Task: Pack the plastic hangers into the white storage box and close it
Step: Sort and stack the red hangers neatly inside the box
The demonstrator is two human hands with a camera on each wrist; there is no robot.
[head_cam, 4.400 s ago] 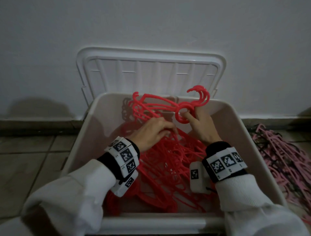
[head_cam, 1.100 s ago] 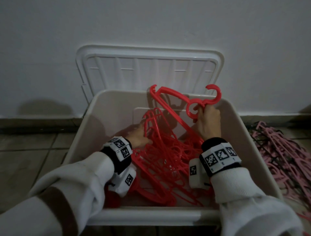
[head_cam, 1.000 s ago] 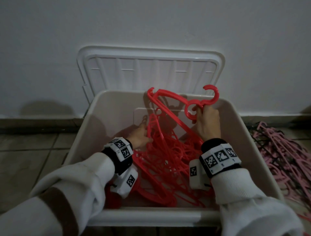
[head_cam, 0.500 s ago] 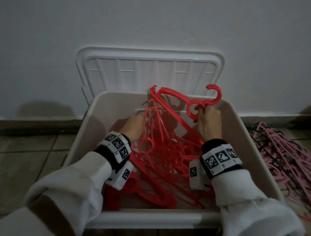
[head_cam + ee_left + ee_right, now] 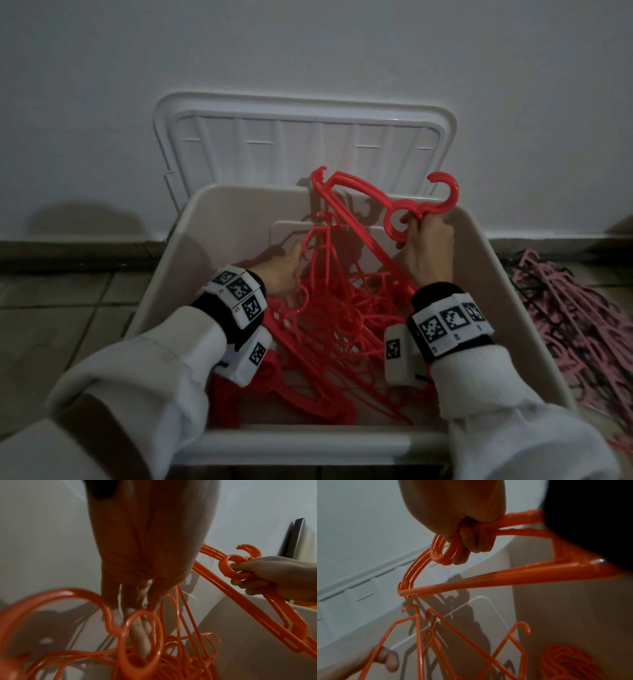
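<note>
The white storage box [image 5: 308, 442] stands open on the floor, its lid [image 5: 301, 137] leaning back against the wall. A tangle of red plastic hangers [image 5: 329, 325] fills the box. My right hand [image 5: 428, 246] grips a stacked bundle of red hangers [image 5: 356, 192] at the neck below the hooks and holds it tilted above the back right rim; the right wrist view shows the fingers [image 5: 471, 545] curled round it. My left hand [image 5: 284, 270] is inside the box at the left and holds the thin bars of some upright hangers; its fingers [image 5: 137, 601] reach down among them.
A heap of pink hangers [image 5: 565, 315] lies on the tiled floor to the right of the box. The white wall rises directly behind the lid. Bare tiles [image 5: 68, 308] lie left of the box.
My left hand has risen and moved towards the back wall, lifting thin hangers upright. My right hand keeps the bundle raised at the back right, almost unmoved.
</note>
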